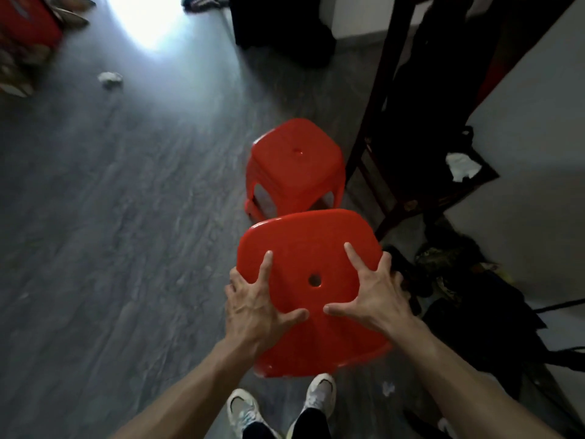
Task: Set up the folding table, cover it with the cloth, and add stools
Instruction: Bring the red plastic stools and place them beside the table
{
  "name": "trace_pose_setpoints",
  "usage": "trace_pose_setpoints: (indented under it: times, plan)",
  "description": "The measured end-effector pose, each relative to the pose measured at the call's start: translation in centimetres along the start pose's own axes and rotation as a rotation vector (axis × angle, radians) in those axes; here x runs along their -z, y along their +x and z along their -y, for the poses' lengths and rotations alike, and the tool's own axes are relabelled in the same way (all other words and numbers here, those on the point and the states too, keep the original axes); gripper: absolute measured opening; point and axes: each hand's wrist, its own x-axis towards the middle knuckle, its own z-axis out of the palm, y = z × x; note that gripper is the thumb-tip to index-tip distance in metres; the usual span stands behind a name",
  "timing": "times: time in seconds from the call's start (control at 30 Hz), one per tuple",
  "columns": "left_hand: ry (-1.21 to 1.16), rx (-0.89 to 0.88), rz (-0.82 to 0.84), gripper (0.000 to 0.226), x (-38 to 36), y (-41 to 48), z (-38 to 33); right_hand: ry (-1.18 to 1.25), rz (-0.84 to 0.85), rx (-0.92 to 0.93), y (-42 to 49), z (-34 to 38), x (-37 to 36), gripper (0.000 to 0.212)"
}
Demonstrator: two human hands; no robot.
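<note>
Red stool (304, 264) lifted — left hand (253, 308) and right hand (373, 299) spread, gripping its seat.
We should keep it level — clear of the second stool (296, 166).

My held stool (311, 248) hides its own legs and the near feet of the floor stool (296, 166); my forearms run off the bottom edge.

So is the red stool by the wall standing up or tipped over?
Standing up. The far stool shows its flat seat on top, with its legs going down to the floor.
</note>
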Motion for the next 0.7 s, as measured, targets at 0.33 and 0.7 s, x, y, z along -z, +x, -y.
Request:
trace_pose_setpoints:
  times: [0.33,0.7]
  plan:
    - [0.074,0.041,-0.14,0.124,17.6,-4.0,3.4,0.047,-0.033,0.057,-8.7,14.3,6.1,0.131]
    - [0.036,0.242,-0.289,0.125,30.6,-7.9,11.7,-0.062,-0.046,0.307,-12.1,30.7,7.9,0.128]
